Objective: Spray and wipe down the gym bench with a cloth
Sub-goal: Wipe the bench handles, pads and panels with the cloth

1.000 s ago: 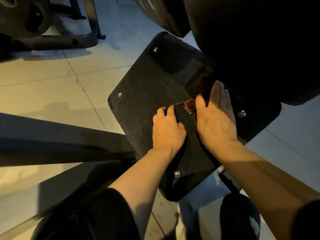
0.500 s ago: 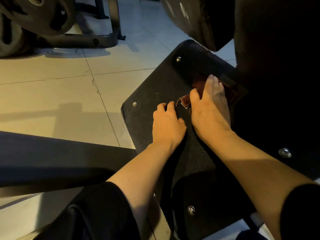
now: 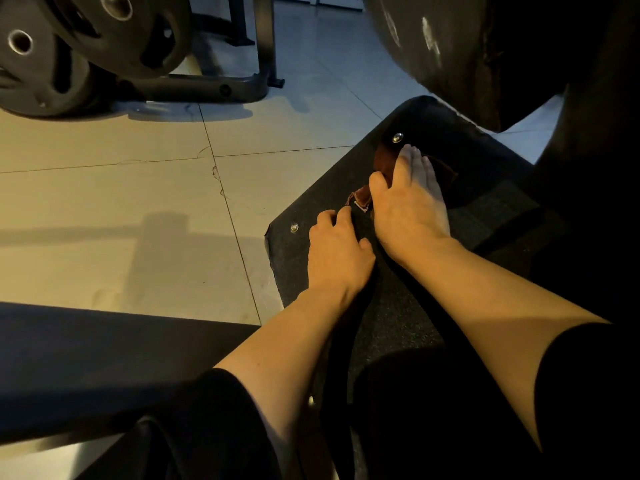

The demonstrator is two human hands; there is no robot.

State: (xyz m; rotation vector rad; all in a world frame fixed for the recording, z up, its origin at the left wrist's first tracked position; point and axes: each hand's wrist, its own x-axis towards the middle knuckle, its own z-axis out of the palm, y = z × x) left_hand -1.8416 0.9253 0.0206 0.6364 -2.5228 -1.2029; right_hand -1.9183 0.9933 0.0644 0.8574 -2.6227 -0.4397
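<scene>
A: Where was the cloth [image 3: 386,164]?

B: It lay flat on the dark, rough board [image 3: 398,306], the bench part under the hands, near the board's far corner and just below 1 of its silver bolts [image 3: 397,137]. It was a reddish-brown cloth, and a small corner of it stuck out toward the person, close to the left fingertips.

A: And the right hand [image 3: 408,206]?

B: It pressed down on the cloth with its fingers straight and together, palm flat, thumb spread toward the left. It was not curled round anything.

A: The left hand [image 3: 337,251]?

B: It rested on the board just beside the right wrist, knuckles up, fingers bent so the tips met the surface. It grasped nothing that I could see; the fingertips were next to the cloth's loose corner, but I could not tell whether they touched it.

A: What else was there?

B: A second bolt [image 3: 294,227] sat at the board's left corner. A big dark padded shape [image 3: 450,46] hung over the board's far end. On the tiled floor [image 3: 138,202] to the far left stood 2 black weight plates [image 3: 69,46] on a metal frame [image 3: 221,88]. Both forearms were bare, with black sleeves [image 3: 588,393] lower down
</scene>
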